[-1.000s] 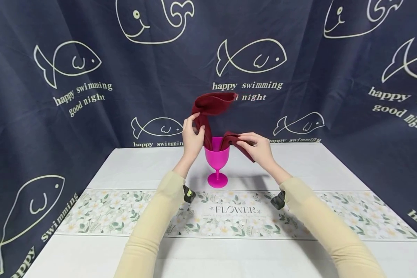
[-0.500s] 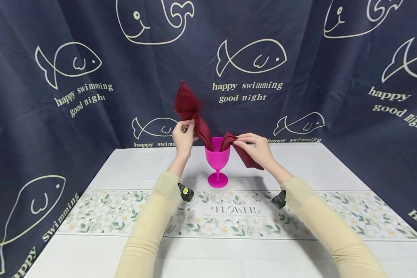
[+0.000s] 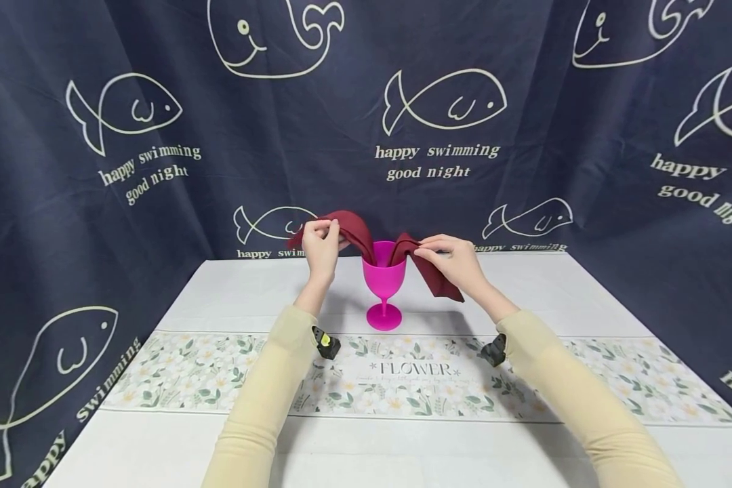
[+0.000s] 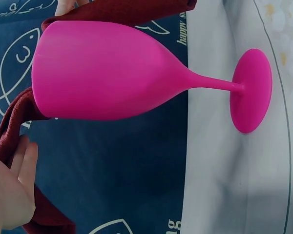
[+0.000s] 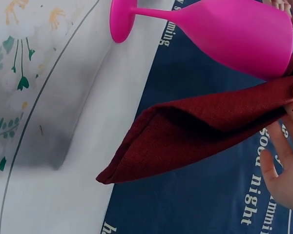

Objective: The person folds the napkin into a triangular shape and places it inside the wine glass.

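Note:
A bright pink plastic goblet [image 3: 384,274] stands upright on the table. Tucked into its bowl is a dark red cloth napkin [image 3: 356,229], whose two ends come out over opposite sides of the rim. To the left of the cup, my left hand [image 3: 320,251] pinches one end, which arches over and droops outward behind the fingers. On the other side, my right hand [image 3: 455,263] pinches the second end near the rim; its folded tip [image 5: 161,141] hangs down beside the cup. The part of the napkin inside the bowl is mostly hidden.
A white tablecloth [image 3: 219,440] with a printed floral band [image 3: 177,373] covers the table. Close behind the goblet hangs a dark blue curtain [image 3: 317,135] with fish drawings. A small black camera sits on each wrist, the left one [image 3: 326,343] near the band.
My left hand has moved left and slightly down. Its napkin end swung from leaning right, through upright, to drooping left. The right-hand end hangs a little lower while that hand stays nearly still.

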